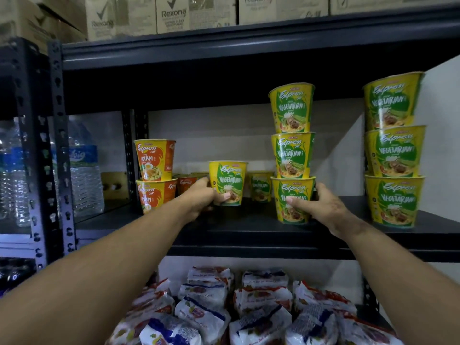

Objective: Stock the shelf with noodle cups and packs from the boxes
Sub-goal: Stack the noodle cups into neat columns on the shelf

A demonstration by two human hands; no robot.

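My left hand (199,197) grips a green cup (227,183); my right hand (321,210) grips the bottom cup (293,195) of a stack, near the shelf (249,235) edge, orange cups (154,160) left.

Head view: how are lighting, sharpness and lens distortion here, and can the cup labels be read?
Head view: dim, with the shelf recess dark and the wall behind brighter; wide-angle bending bows the uprights and tilts the right-hand cup stack; labels read clearly on the cup in the left hand and the stack the right hand grips; the noodle packs below are soft and blurred.
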